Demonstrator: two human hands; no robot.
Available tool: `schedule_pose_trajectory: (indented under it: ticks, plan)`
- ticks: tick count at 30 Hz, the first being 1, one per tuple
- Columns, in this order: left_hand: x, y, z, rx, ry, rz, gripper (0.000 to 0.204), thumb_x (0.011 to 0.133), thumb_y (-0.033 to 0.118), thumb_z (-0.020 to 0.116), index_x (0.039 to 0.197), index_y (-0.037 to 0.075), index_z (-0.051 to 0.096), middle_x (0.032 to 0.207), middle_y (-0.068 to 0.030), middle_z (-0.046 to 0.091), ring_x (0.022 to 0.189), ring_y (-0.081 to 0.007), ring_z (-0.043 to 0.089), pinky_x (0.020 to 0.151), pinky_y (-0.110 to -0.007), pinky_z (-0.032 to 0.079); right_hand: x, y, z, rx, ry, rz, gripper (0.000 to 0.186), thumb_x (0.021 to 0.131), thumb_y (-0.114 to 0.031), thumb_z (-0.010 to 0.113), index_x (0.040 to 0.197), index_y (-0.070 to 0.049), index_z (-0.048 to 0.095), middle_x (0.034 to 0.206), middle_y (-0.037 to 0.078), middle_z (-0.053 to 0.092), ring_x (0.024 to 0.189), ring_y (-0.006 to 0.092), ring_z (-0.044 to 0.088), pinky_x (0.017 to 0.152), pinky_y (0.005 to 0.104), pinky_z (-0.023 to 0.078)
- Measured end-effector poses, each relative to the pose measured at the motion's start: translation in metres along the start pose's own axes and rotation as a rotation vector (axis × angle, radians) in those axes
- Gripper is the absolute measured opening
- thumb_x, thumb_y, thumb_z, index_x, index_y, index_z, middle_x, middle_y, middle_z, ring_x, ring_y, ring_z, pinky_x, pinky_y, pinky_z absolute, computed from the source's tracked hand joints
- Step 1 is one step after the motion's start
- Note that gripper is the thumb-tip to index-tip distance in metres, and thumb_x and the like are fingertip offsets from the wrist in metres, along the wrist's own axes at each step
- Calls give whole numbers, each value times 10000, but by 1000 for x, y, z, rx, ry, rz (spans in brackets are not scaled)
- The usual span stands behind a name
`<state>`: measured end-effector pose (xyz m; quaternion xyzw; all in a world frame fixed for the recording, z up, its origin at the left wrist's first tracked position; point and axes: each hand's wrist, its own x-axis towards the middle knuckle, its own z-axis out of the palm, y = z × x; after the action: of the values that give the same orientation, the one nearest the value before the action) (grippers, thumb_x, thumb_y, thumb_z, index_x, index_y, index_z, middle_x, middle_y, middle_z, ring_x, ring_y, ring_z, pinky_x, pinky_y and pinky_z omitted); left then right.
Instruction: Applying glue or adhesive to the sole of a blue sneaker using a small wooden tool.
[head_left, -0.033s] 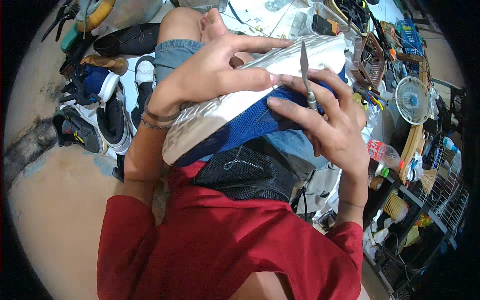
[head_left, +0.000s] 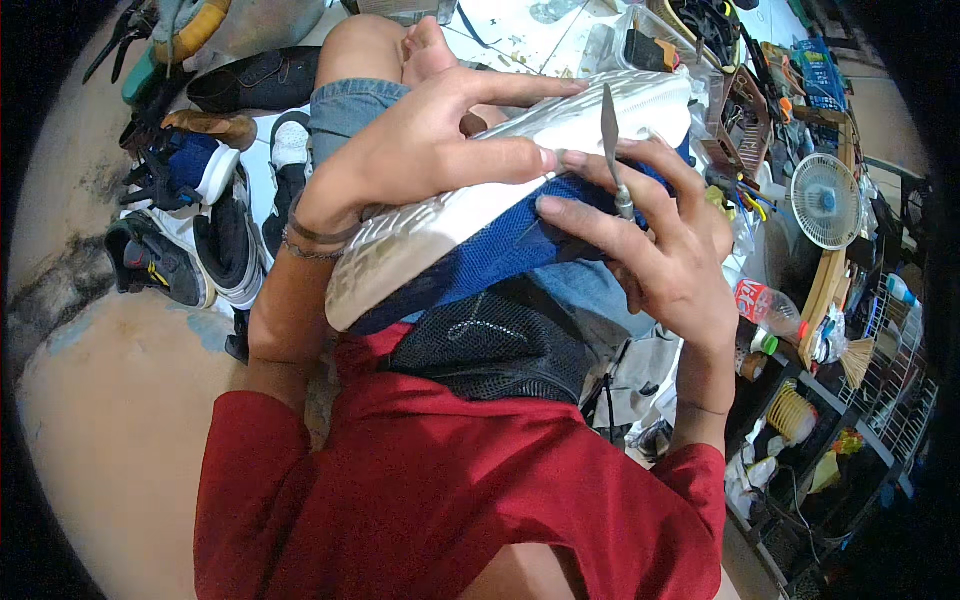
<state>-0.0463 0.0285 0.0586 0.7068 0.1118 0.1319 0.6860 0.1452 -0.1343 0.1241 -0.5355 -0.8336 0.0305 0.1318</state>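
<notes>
A shoe [head_left: 470, 259] with a blue mesh upper and a white patterned sole lies sideways above my lap, sole tilted up. My left hand [head_left: 420, 150] grips it from the left, thumb pressed near the seam of sole and upper, forefinger along the sole. My right hand [head_left: 660, 245] holds a slim metal tool [head_left: 609, 130] with a flat pointed blade upright between its fingers, while those fingertips also press on the blue upper and sole edge. Under the shoe, a black mesh pouch or cloth [head_left: 480, 355] rests on my lap.
Several shoes [head_left: 225, 230] lie at the left, by a wall. At the right are a white fan [head_left: 823, 200], a bin of tools [head_left: 740, 125], a bottle [head_left: 760, 305], a wire rack [head_left: 890, 350] and a dark shelf with oddments [head_left: 800, 480]. A plastic container with shoes [head_left: 700, 25] sits top right.
</notes>
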Motion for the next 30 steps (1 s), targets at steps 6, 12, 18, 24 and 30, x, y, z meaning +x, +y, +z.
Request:
schedule_pose_trajectory:
  ticks: [6, 12, 18, 24, 30]
  plan:
    - [2, -7, 0, 179, 39, 113, 701, 855, 336, 656, 1449, 15, 468, 1284, -166, 592, 1178, -190, 545, 1033, -291, 377, 1, 2, -12, 143, -173, 22, 610, 627, -221, 789, 1225, -215, 666, 1358, 55, 575, 1252, 335, 496, 1070, 491, 400]
    - [3, -10, 5, -68, 26, 50, 593, 896, 253, 687, 1420, 41, 509, 1201, -119, 635, 1050, -153, 601, 897, -280, 488, 6, -3, -16, 137, -79, 62, 534, 688, -383, 778, 1168, -168, 684, 1306, 78, 599, 1249, 347, 513, 1070, 510, 394]
    - [5, -9, 7, -90, 47, 22, 644, 879, 276, 659, 1436, 10, 476, 1276, -147, 590, 1136, -191, 567, 981, -309, 434, 13, -7, -12, 121, 62, 100, 391, 653, -296, 820, 1010, -169, 721, 1171, 60, 657, 1168, 331, 579, 1021, 503, 444]
    - [6, 3, 11, 158, 158, 151, 662, 824, 282, 701, 1397, 6, 518, 1277, -189, 605, 1164, -235, 577, 1086, -356, 350, 12, -5, -7, 146, 173, 110, 361, 579, -201, 856, 918, -166, 737, 1092, 67, 687, 1091, 324, 629, 1007, 499, 472]
    - [3, 26, 10, 497, 204, 160, 666, 812, 225, 684, 1404, -22, 502, 1324, -191, 595, 1256, -231, 516, 1202, -358, 113, 6, -1, -1, 195, 243, 126, 339, 574, -216, 864, 879, -151, 729, 1059, 71, 702, 1074, 304, 641, 1041, 512, 448]
